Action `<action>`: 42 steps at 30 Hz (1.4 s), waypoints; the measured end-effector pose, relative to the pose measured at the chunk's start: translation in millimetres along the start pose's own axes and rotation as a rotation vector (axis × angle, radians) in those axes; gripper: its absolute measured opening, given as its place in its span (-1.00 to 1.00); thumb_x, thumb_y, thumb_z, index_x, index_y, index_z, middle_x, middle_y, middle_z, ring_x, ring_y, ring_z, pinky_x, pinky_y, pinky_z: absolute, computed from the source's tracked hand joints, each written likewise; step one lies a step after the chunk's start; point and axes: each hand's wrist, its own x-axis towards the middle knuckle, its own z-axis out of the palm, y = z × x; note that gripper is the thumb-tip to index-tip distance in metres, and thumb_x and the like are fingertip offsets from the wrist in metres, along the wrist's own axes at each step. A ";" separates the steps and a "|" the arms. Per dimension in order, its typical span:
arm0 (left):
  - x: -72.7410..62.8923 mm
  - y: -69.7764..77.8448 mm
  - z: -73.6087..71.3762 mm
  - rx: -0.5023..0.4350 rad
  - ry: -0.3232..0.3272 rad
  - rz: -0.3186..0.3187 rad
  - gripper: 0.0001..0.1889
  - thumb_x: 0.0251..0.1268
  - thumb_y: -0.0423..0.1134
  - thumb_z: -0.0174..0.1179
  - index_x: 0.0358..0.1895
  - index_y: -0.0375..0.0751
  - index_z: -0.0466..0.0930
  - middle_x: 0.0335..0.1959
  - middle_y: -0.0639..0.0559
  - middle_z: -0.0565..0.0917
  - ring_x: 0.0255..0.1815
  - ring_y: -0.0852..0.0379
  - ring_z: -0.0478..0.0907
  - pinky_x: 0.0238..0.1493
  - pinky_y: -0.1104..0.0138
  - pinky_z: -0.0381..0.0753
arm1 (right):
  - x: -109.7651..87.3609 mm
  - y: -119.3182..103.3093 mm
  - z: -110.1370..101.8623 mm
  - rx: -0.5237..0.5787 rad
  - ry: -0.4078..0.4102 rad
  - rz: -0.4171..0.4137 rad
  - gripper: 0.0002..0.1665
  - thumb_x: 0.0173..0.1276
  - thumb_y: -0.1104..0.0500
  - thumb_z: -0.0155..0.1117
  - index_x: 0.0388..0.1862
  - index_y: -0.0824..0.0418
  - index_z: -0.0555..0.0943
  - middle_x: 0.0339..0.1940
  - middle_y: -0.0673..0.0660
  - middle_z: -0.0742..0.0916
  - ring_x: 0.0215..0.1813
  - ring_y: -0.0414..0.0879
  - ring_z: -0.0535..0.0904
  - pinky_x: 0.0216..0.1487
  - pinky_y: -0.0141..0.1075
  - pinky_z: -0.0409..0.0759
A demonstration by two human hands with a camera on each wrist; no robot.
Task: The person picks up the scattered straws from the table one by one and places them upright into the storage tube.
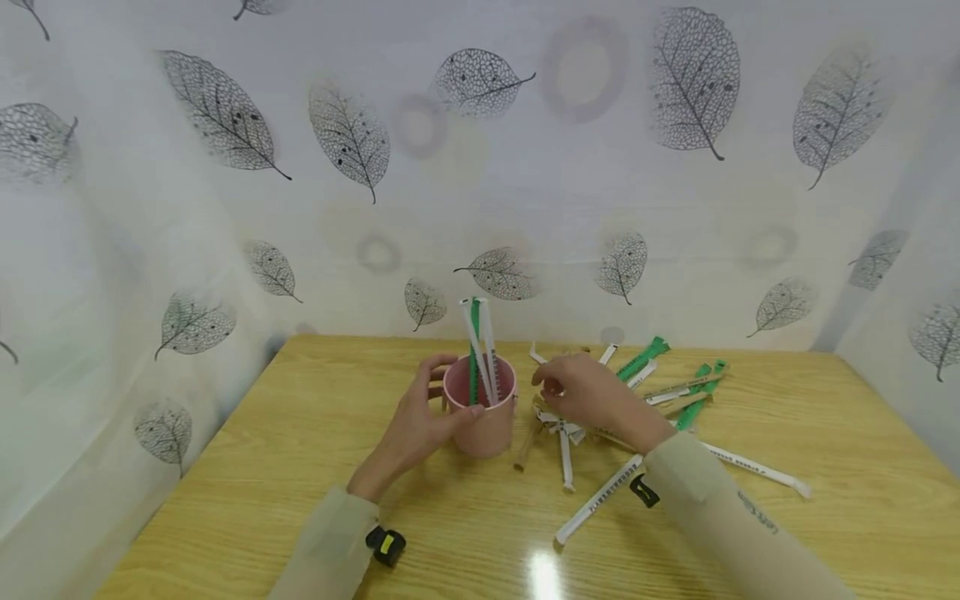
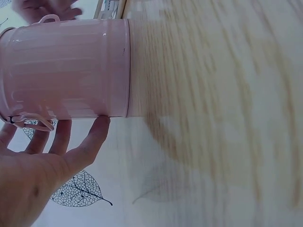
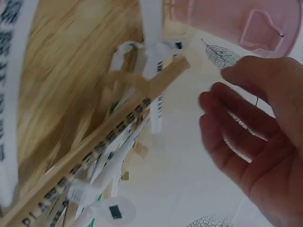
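A pink bucket (image 1: 480, 429) with small side handles stands upright on the table. Three wrapped straws (image 1: 483, 350), one green and the others white, lean inside it. My left hand (image 1: 420, 425) holds the bucket from its left side, thumb at the front rim; in the left wrist view its fingertips (image 2: 97, 130) touch the wall. Right of the bucket, my right hand (image 1: 592, 396) hovers over a loose pile of paper-wrapped straws. In the right wrist view its fingers are loosely bent with nothing between them, beside a brown wrapped straw (image 3: 109, 137).
More white, brown and green wrapped straws spread to the right, among them a white one (image 1: 600, 500) near the front and a green one (image 1: 641, 358) at the back. The wooden table (image 1: 285, 467) meets a leaf-printed cloth (image 1: 337, 275) behind.
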 end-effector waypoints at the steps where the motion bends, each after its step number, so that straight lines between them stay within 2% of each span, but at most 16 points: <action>1: 0.0 0.0 0.1 -0.002 -0.001 0.000 -0.16 0.20 -0.02 0.43 0.51 0.08 0.19 0.36 -0.12 0.46 0.31 -0.18 0.50 0.28 -0.09 0.57 | -1.6 0.3 1.1 -0.035 -0.052 0.032 -0.75 0.30 0.31 0.35 -0.03 0.25 0.73 -0.23 0.08 0.80 -0.19 -0.10 0.69 -0.13 -0.21 0.70; 4: -0.1 0.2 0.5 -0.008 -0.001 0.002 -0.18 0.19 -0.01 0.43 0.49 0.10 0.20 0.35 -0.10 0.47 0.30 -0.18 0.50 0.27 -0.07 0.58 | -5.7 1.0 5.7 -0.109 -0.158 0.100 -0.69 0.30 0.25 0.38 0.04 0.20 0.71 -0.11 0.11 0.80 -0.12 -0.03 0.71 -0.11 -0.16 0.72; 7: -0.2 -0.1 0.8 -0.008 0.001 0.008 -0.19 0.19 -0.01 0.43 0.47 0.14 0.21 0.34 -0.10 0.48 0.30 -0.18 0.51 0.26 -0.06 0.58 | -8.7 1.6 10.6 -0.135 -0.208 0.125 -0.63 0.31 0.25 0.39 0.11 0.17 0.68 -0.07 0.12 0.80 -0.12 -0.01 0.73 -0.14 -0.16 0.73; 11: -0.7 -0.1 0.6 -0.009 0.003 0.013 -0.20 0.19 -0.01 0.43 0.46 0.17 0.21 0.34 -0.09 0.48 0.31 -0.17 0.50 0.28 -0.06 0.57 | -9.4 3.0 14.6 -0.133 -0.206 0.097 -0.57 0.26 0.36 0.36 0.13 0.19 0.67 -0.13 0.12 0.81 -0.22 -0.05 0.72 -0.26 -0.26 0.71; 14: -1.0 -0.1 0.5 -0.013 0.004 0.025 -0.19 0.20 -0.01 0.43 0.47 0.13 0.20 0.35 -0.11 0.48 0.32 -0.17 0.49 0.29 -0.08 0.56 | -9.7 4.2 15.4 -0.127 -0.193 0.068 -0.56 0.23 0.39 0.36 0.12 0.23 0.68 -0.13 0.13 0.82 -0.24 -0.06 0.73 -0.27 -0.30 0.71; 22: 0.9 -0.8 0.1 -0.008 0.000 0.025 -0.19 0.19 0.02 0.43 0.46 0.15 0.20 0.34 -0.08 0.47 0.32 -0.14 0.48 0.33 -0.07 0.53 | -11.3 4.6 6.4 -0.087 -0.130 0.052 -0.53 0.25 0.44 0.27 0.16 0.29 0.67 -0.04 0.17 0.81 -0.10 0.00 0.74 -0.07 -0.19 0.74; 27: 1.5 -2.4 -0.5 -0.001 -0.004 0.023 -0.16 0.20 0.02 0.42 0.49 0.04 0.18 0.35 -0.11 0.47 0.33 -0.15 0.47 0.35 -0.09 0.51 | -12.4 1.1 -9.5 -0.079 -0.055 0.021 -0.60 0.29 0.43 0.25 0.11 0.31 0.68 -0.08 0.19 0.77 -0.12 -0.02 0.71 -0.11 -0.20 0.72; 30: 1.7 -2.3 -0.8 0.000 -0.007 0.025 -0.16 0.22 0.02 0.41 0.50 0.00 0.17 0.35 -0.15 0.47 0.33 -0.17 0.47 0.35 -0.10 0.51 | -13.9 -1.2 -21.1 -0.056 0.017 -0.026 -0.67 0.31 0.44 0.26 0.04 0.31 0.69 -0.11 0.19 0.77 -0.17 -0.05 0.70 -0.16 -0.22 0.71; 38: 2.5 -2.4 0.7 -0.011 -0.013 0.017 -0.19 0.20 0.02 0.43 0.47 0.11 0.19 0.35 -0.13 0.47 0.31 -0.17 0.50 0.29 -0.09 0.56 | -12.5 -2.2 -51.1 -0.036 0.317 -0.256 -0.66 0.18 0.55 0.35 -0.06 0.35 0.69 -0.23 0.19 0.76 -0.29 -0.03 0.73 -0.34 -0.28 0.73; 42: 2.8 -1.1 1.1 -0.009 -0.013 0.006 -0.19 0.19 0.02 0.44 0.46 0.16 0.19 0.34 -0.09 0.47 0.31 -0.17 0.50 0.28 -0.07 0.57 | -7.6 -5.4 -67.5 -0.001 0.439 -0.313 -0.63 0.15 0.55 0.42 -0.06 0.33 0.70 -0.24 0.16 0.78 -0.31 -0.07 0.75 -0.37 -0.36 0.73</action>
